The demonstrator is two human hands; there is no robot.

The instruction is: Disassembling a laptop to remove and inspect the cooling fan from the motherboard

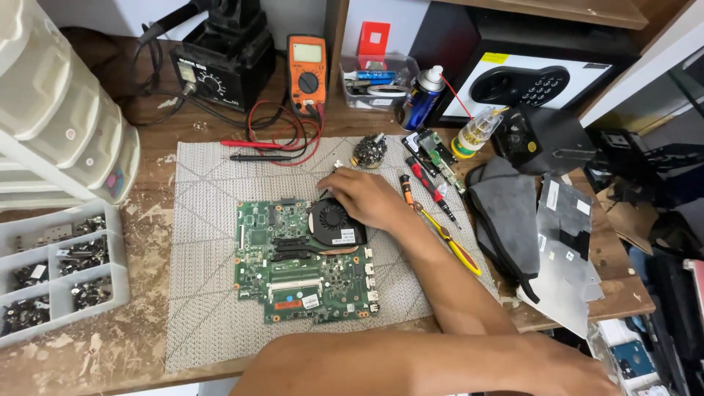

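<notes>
- Motherboard (pixel 301 264), a green laptop board, lies flat near the middle of the grey woven mat (pixel 198 293), which covers the worn wooden bench (pixel 110 352).
- Its black cooling fan (pixel 336 224) sits at the board's 1 o'clock corner, with copper heat pipes running off toward 9 o'clock.
- The right hand (pixel 367 198) rests at the fan's 1 o'clock edge, fingers curled and pointing toward 10 o'clock; the fingertips touch the fan's rim, but I cannot tell whether they pinch anything.
- The left forearm crosses the bottom of the view at 6 o'clock of the board; the left hand (pixel 579 374) lies low at 4 o'clock, palm down, its fingers cut off by the frame edge, so their state cannot be told.
- A red-handled screwdriver (pixel 429 187) and a yellow-handled one (pixel 451 242) lie just beside the right wrist, at 3 o'clock of the fan.
- An orange multimeter (pixel 306 73) stands at 12 o'clock, its red and black probes (pixel 253 150) lying on the mat's far edge.
- A grey cloth (pixel 510 216) lies at 3 o'clock, well apart from the board.
- A white parts tray (pixel 59 271) holding small dark pieces sits at 9 o'clock.
</notes>
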